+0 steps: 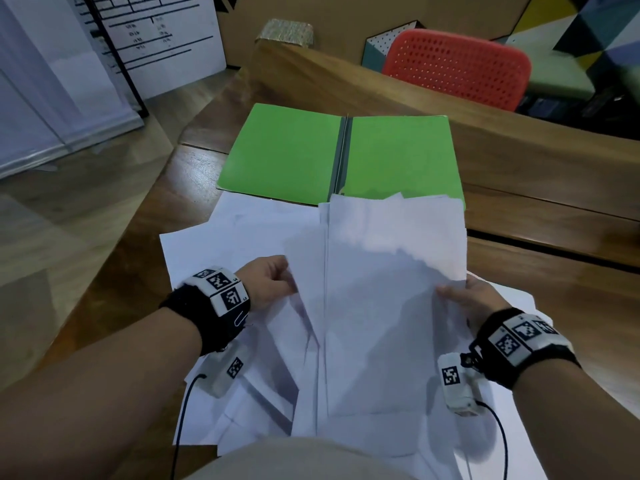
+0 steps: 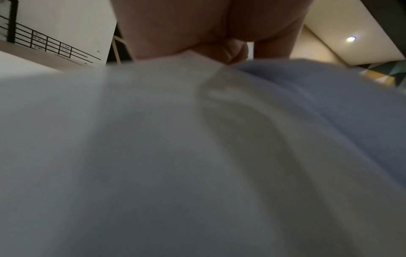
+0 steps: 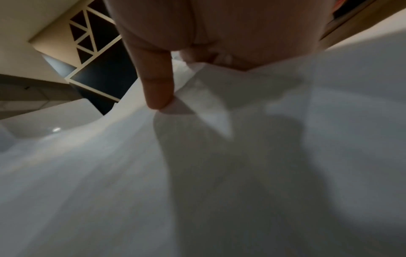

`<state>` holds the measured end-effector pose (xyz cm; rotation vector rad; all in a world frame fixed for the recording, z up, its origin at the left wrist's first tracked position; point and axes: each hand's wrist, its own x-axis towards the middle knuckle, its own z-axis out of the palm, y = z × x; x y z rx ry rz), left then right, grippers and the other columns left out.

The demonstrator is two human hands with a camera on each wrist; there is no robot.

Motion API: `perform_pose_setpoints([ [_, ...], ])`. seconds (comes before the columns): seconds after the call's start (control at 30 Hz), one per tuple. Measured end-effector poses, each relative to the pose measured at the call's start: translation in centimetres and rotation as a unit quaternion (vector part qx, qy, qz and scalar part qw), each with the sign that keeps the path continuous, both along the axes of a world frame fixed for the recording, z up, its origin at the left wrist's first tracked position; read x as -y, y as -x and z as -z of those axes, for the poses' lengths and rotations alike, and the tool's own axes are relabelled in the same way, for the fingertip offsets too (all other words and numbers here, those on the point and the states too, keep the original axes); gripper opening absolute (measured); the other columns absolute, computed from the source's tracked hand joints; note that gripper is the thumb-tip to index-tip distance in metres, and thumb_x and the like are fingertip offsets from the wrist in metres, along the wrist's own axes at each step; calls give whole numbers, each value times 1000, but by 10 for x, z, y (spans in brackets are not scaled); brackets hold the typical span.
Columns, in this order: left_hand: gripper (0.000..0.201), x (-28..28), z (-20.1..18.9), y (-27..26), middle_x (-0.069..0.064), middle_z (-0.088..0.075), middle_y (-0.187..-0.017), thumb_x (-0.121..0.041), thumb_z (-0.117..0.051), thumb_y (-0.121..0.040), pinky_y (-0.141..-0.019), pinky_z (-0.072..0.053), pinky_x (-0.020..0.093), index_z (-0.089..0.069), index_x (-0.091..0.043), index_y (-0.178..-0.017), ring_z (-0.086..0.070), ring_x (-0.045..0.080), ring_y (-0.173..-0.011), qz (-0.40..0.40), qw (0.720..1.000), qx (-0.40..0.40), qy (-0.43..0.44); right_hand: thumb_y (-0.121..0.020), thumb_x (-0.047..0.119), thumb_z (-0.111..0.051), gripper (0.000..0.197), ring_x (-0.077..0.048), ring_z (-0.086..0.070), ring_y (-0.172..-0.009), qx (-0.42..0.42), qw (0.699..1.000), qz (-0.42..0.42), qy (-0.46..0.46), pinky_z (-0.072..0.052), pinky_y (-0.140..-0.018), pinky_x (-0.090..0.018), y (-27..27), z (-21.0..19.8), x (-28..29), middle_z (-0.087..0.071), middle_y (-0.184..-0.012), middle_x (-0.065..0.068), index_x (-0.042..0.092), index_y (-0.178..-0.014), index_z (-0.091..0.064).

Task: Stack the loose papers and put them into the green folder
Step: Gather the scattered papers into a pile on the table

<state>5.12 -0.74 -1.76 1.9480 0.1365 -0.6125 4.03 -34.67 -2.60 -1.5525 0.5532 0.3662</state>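
Note:
A green folder (image 1: 287,150) lies open and flat on the wooden table (image 1: 540,265), spine toward me. In front of it I hold a bundle of white papers (image 1: 388,289) raised off the table, its sheets uneven at the top. My left hand (image 1: 273,284) grips the bundle's left edge and my right hand (image 1: 467,299) grips its right edge. The left wrist view shows curled fingers (image 2: 228,52) behind blurred paper (image 2: 153,147). In the right wrist view one finger (image 3: 157,87) lies along the paper (image 3: 241,156). More loose sheets (image 1: 221,244) lie spread on the table underneath.
A red perforated chair (image 1: 457,69) stands behind the table at the right. A low wooden ledge (image 1: 381,91) runs along the table's far side. A small woven box (image 1: 287,31) sits beyond it. White boards (image 1: 166,43) lean at the left over a wooden floor.

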Motion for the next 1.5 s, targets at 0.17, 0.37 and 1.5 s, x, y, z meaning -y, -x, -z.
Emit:
perform_pose_setpoints([
  [0.17,16,4,-15,2,0,-66,-74,-13,-67,-81,-62,-46,12,-65,-28,-73,-58,12,-69,-18,996,65,-60,-85,-1,-60,9,-26,-60,-70,-28,993,-33,107,-54,-59,-23,-6,-4,-13,-64,-78,-9,5,-92,-59],
  [0.37,50,-22,1,-5,12,-58,-131,-32,-60,-86,-104,-36,31,-52,-7,-128,-52,27,-122,-108,982,45,-148,-83,5,-62,5,-39,-64,-93,-28,983,20,180,-49,-91,-52,6,4,10,-67,-102,-25,10,-84,-62],
  [1.5,22,-8,-13,-10,10,-72,-83,-42,-65,-80,-62,-54,30,-62,-21,-82,-63,21,-61,-260,962,-35,75,-83,-10,-53,10,-21,-68,-48,-55,997,3,-54,-55,-46,-24,7,-8,-1,-70,-56,-8,-3,-88,-59],
])
